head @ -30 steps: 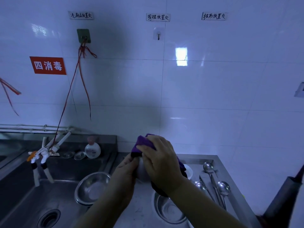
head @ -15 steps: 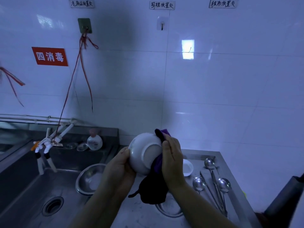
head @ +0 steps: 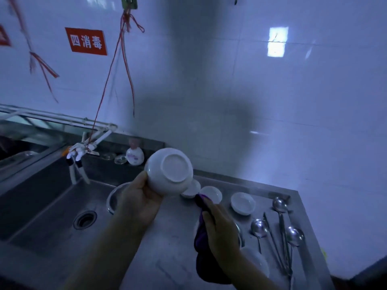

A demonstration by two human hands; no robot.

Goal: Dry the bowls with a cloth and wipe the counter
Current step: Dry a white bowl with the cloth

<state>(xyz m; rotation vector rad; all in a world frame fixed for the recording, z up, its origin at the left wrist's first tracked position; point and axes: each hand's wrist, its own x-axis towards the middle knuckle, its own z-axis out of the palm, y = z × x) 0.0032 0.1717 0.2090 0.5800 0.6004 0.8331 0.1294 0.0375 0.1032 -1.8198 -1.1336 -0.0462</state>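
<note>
My left hand (head: 140,200) grips a white bowl (head: 169,171) by its rim and holds it above the steel counter (head: 173,237), its round foot turned toward me. My right hand (head: 222,229) holds a purple cloth (head: 206,262) lower down and to the right, apart from the bowl; the cloth hangs below the hand. Behind the bowl, three small white dishes stand on the counter: one (head: 191,190) partly hidden by the bowl, a second (head: 211,193) beside it, a third (head: 243,203) further right.
A steel sink (head: 52,208) with a drain (head: 84,219) lies to the left, a metal bowl (head: 114,197) at its right side. Several ladles and tongs (head: 280,231) lie on the counter's right. A soap bottle (head: 135,154) stands at the back. Taps (head: 77,155) hang over the sink.
The right hand and the cloth have come off the bowl and dropped toward the counter. The left hand has lifted the bowl and turned its foot toward me. The view has tilted down.
</note>
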